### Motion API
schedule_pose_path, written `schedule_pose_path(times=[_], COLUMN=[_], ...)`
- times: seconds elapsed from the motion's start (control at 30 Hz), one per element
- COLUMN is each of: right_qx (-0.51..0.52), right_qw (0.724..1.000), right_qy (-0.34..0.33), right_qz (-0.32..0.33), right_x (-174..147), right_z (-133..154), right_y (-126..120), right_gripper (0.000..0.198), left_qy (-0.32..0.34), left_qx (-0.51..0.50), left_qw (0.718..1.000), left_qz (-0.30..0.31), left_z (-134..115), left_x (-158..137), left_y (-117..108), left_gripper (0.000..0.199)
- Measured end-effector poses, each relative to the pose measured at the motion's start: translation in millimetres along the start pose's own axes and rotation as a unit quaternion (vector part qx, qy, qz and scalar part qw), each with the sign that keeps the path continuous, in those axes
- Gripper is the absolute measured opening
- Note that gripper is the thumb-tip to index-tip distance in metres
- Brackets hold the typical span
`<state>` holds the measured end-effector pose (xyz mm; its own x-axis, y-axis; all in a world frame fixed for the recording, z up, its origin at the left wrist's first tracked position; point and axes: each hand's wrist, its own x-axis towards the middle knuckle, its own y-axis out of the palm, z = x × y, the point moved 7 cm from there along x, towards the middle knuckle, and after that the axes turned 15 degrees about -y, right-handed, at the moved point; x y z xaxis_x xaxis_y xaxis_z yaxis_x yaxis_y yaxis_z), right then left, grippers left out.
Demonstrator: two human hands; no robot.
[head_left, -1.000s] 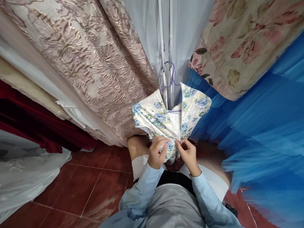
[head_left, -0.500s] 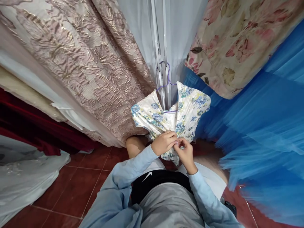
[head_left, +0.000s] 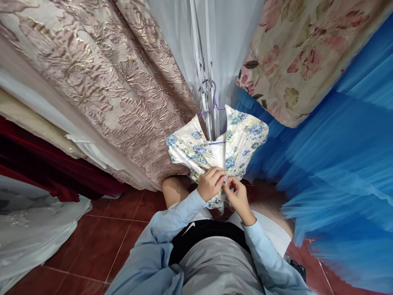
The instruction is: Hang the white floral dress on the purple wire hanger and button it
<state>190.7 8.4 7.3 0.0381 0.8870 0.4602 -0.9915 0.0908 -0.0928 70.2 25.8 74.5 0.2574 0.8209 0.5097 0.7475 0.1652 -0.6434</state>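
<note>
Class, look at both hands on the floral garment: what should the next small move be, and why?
Perhaps the right hand should ease the front of the white fabric garment with blue flowers slightly toward the left hand: both hands meet there, pinching cloth near its centre. Any fastening between them is too hidden to make out.

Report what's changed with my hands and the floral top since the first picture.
The left hand has moved rightward and farther up the floral top, closing the gap to the right hand; its fingers now pinch the front of the top right beside the right hand's. The right hand's pinching grip there stayed, and the top still sits on the purple hanger.
</note>
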Motion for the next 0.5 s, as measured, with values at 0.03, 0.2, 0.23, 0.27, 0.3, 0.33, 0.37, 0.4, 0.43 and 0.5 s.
schedule_pose_path(times=[0.03, 0.2, 0.23, 0.27, 0.3, 0.33, 0.37, 0.4, 0.43, 0.5], right_qx=[0.002, 0.005, 0.006, 0.006, 0.005, 0.004, 0.002, -0.002, -0.005, -0.012], right_qw=[1.000, 0.999, 0.999, 0.999, 0.999, 0.999, 0.999, 0.999, 0.999, 0.998], right_qy=[0.004, 0.023, 0.026, 0.027, 0.026, 0.023, 0.020, 0.017, 0.015, 0.013], right_qz=[0.011, 0.048, 0.048, 0.046, 0.043, 0.041, 0.040, 0.041, 0.046, 0.060], right_x=[1, 2, 2, 2, 2, 1, 1, 0, -1, -7], right_z=[0, -2, -2, -1, 1, 3, 5, 8, 9, 9], right_y=[0, 9, 10, 12, 13, 13, 14, 14, 15, 18], right_gripper=[0.020, 0.023, 0.023, 0.024, 0.024, 0.024, 0.024, 0.025, 0.025, 0.027], left_qy=[-0.009, -0.013, -0.004, 0.006, 0.014, 0.022, 0.029, 0.033, 0.034, 0.033], left_qx=[-0.005, -0.028, -0.028, -0.022, -0.013, -0.003, 0.006, 0.012, 0.012, 0.000], left_qw=[1.000, 0.993, 0.991, 0.988, 0.985, 0.981, 0.978, 0.975, 0.972, 0.968], left_qz=[-0.017, -0.115, -0.133, -0.153, -0.173, -0.190, -0.207, -0.221, -0.234, -0.248], left_z=[4, 18, 19, 19, 20, 20, 21, 24, 27, 33], left_x=[5, 64, 82, 102, 122, 140, 158, 173, 185, 198], left_y=[-4, -40, -49, -59, -69, -79, -87, -95, -101, -108], left_gripper=[0.014, 0.017, 0.018, 0.019, 0.021, 0.024, 0.026, 0.027, 0.028, 0.031])
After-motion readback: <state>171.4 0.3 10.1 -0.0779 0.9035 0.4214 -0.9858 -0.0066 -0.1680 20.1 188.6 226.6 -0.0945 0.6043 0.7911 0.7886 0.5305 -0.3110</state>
